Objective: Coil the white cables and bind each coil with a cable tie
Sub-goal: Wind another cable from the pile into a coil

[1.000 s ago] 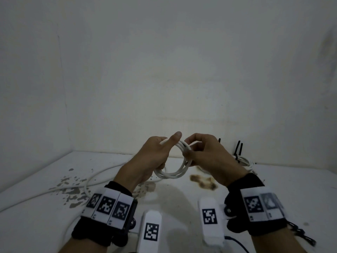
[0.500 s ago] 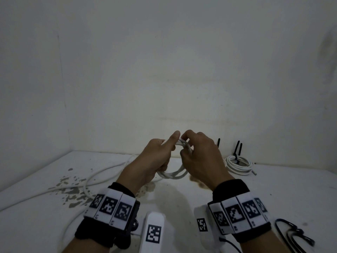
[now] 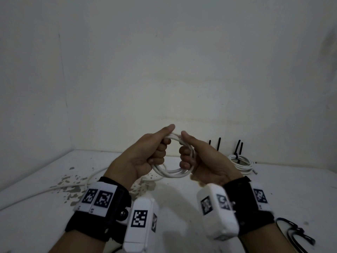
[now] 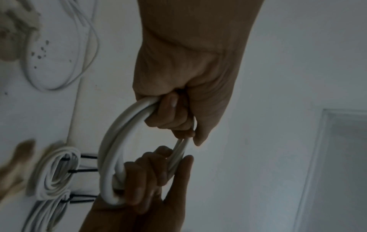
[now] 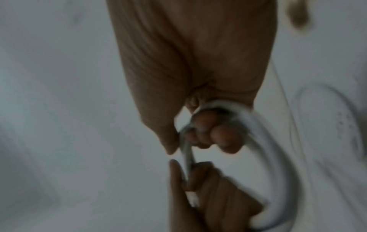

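Far left, a loose white round cable (image 3: pixel 73 185) lay slack across the stained white tabletop (image 3: pixel 36 179), uncoiled; by my reading it awaited its turn.

Left hand (image 3: pixel 144 156) was clenched round the left side of a small coil of white round cable (image 3: pixel 173 173), thumb laid along the top strands, fingers curled through the ring. The grip seemed meant to stop the turns springing apart.

Right hand (image 3: pixel 198 157) gripped the opposite side of the same coil, thumb up against the top, fingers wrapped inside. The coil was held in the air between both hands, above the table and clear of it. The two-sided hold probably kept the loops even before binding. No tie was on this coil that I could see.

Further right, finished white cable coils (image 3: pixel 240 161) rested on the table near the back wall, black plastic cable ties (image 3: pixel 218 145) standing up from them. Set aside, apparently done.

Near right edge, a black looped cord (image 3: pixel 295 234) lay on the table; blurred, purpose unclear.
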The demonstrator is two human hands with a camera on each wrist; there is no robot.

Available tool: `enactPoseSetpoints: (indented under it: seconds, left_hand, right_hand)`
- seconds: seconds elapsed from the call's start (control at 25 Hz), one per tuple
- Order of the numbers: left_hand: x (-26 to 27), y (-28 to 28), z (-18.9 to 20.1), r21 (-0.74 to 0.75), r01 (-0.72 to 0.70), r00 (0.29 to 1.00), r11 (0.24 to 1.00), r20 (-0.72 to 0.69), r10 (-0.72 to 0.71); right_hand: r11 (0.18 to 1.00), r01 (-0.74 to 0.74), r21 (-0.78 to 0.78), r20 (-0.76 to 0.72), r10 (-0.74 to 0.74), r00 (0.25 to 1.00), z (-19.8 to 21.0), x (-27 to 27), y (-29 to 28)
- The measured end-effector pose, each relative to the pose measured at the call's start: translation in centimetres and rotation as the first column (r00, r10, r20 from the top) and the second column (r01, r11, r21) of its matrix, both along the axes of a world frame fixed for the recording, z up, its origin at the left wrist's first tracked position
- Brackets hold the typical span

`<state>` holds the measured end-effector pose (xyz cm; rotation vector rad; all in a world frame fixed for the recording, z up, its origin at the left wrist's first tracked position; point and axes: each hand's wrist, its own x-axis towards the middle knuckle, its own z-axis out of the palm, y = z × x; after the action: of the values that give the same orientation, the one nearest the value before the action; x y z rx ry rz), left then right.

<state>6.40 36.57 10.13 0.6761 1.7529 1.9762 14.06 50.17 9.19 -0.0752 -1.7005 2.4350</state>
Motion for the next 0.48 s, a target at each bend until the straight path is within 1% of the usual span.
enactPoseSetpoints:
  seconds: [0.04,0.12,0.2,0.32,0.4,0.44,0.48]
  left_hand:
    - [0.04,0.17,0.00,0.007,0.003,1.000,1.000,0.018,-0.003]
    - [0.15,0.34,-0.10,0.004,0.009,0.999,1.000,0.034,-0.009]
    - [0.16,0.39,-0.06,-0.009,0.012,1.000,1.000,0.029,-0.012]
    - [0.08,0.08,0.04,-0.018,0.013,1.000,1.000,0.024,-0.013]
    - [-0.13,-0.14,0.02,-0.008,0.020,0.999,1.000,0.030,-0.020]
    - [-0.26,-0.13,0.00,0.005,0.031,0.999,0.999,0.043,-0.032]
    - [-0.34,-0.15,0.04,0.028,0.052,0.996,0.998,0.066,-0.054]
  right_hand:
    - [0.996,0.054,0.077,-0.008,-0.054,0.999,-0.06,-0.22,0.05]
    - [0.957,0.174,0.232,-0.029,-0.172,0.985,-0.17,-0.49,-0.01]
    - [0.930,0.209,0.303,-0.027,-0.211,0.977,-0.01,-0.44,-0.04]
    - [0.937,0.115,0.331,0.028,-0.131,0.991,0.20,-0.33,-0.24]
    - [0.937,0.080,0.340,0.057,-0.106,0.993,0.13,-0.40,-0.14]
    - [0.947,0.062,0.314,0.066,-0.087,0.994,0.05,-0.37,0.04]
    - [0.970,0.022,0.243,0.078,-0.042,0.996,-0.01,-0.31,0.26]
